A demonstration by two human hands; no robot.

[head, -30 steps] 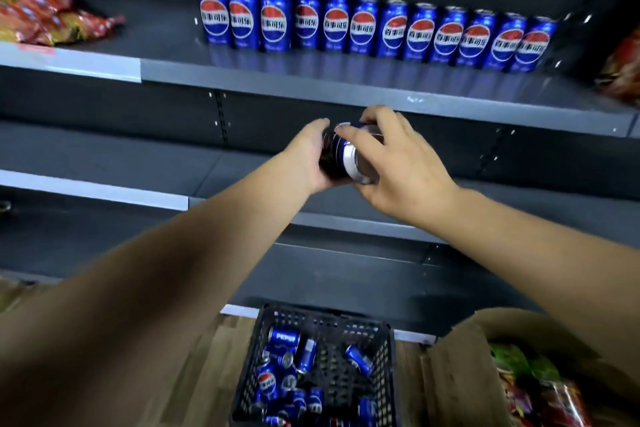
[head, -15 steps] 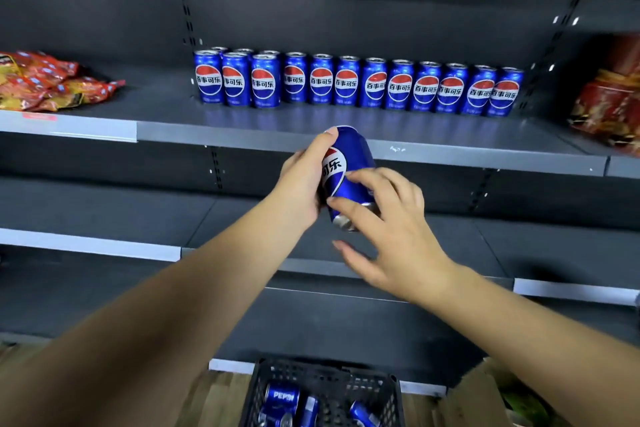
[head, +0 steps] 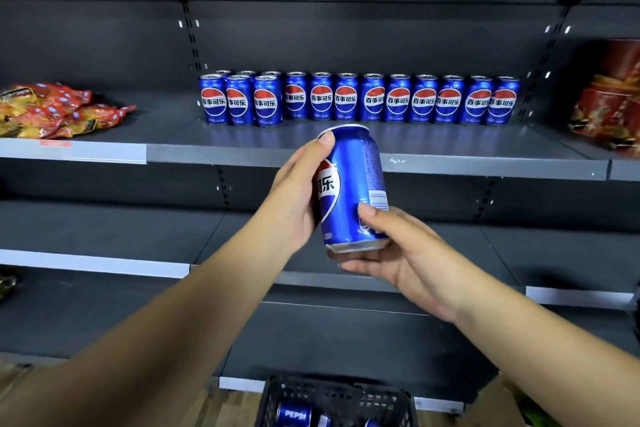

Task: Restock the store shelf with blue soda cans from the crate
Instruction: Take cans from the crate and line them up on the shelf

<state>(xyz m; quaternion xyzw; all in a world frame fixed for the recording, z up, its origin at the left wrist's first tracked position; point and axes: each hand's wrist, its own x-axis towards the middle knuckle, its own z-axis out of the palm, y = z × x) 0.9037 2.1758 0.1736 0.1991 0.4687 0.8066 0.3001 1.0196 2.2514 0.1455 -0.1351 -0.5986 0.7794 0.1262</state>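
I hold one blue soda can (head: pixel 353 184) upright in front of the grey shelf (head: pixel 450 163), just below its front edge. My left hand (head: pixel 294 198) grips the can's left side, thumb near the top rim. My right hand (head: pixel 398 253) cups the can's base, thumb on its lower right side. A row of blue soda cans (head: pixel 360 99) stands at the back of that shelf, with a second row started at its left end. The black crate (head: pixel 346 395) with more cans sits on the floor at the bottom edge, mostly cut off.
Red and yellow snack bags (head: pixel 52 107) lie on the shelf at the left. Red packages (head: pixel 609 104) stand at the right end. The shelf in front of the can row is bare. Two lower dark shelves (head: pixel 104 229) run beneath.
The can has risen and turned fully upright. My right hand slid from its side to under its base. The view tilted up, so the crate dropped nearly out of frame.
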